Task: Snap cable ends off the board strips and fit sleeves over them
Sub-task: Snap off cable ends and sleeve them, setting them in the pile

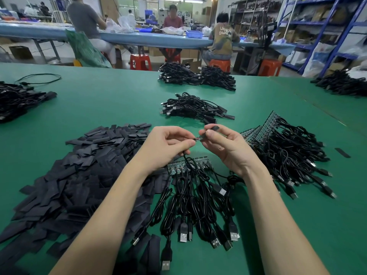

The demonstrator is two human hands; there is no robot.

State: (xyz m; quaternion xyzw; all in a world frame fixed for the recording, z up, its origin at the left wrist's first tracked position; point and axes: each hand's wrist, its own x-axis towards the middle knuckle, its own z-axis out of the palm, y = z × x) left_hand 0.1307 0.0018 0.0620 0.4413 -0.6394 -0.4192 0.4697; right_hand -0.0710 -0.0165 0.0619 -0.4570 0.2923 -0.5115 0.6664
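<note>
- Left hand (pixel 166 142) pinches the cable end (pixel 198 138) above the bench (pixel 119 100); right hand (pixel 220 141) pinches a sleeve (pixel 215 128).
- Misaligned, the sleeve may snag the board edge or slip from the fingers.

On the green table (pixel 111 100) lie five heaps of finished black cables (pixel 195 109), one big heap of flat black sleeves (pixel 83 175) and one lone sleeve (pixel 342 152) toward the right edge. One board strip (pixel 189 165) lies near the front edge with seven or so cables, and one stack of strips (pixel 264 127) sits right of it. Two hands (pixel 164 144) are up, and three people sit at the far bench (pixel 59 32).
</note>
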